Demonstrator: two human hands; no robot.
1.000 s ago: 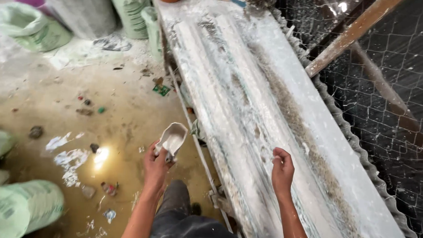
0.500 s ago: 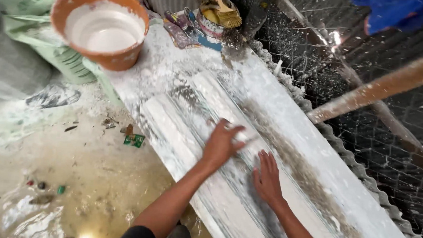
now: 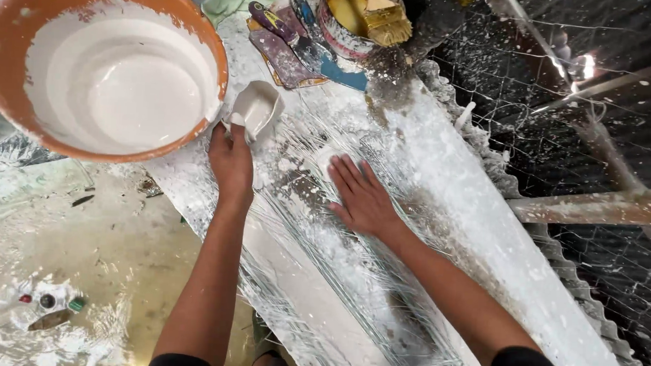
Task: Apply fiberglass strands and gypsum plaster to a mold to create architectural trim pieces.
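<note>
Fingers [image 3: 234, 131] of the left hand [image 3: 231, 164] are curled around a small white scoop [image 3: 258, 108] beside the big orange bowl [image 3: 100, 63]. Right hand [image 3: 361, 199] lies flat, fingers spread, on the wet white surface [image 3: 450, 174].

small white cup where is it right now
In the head view the small white cup is upper left of centre, held in the left hand, just right of the orange bowl and below the scrapers at the mould's far end.
</note>
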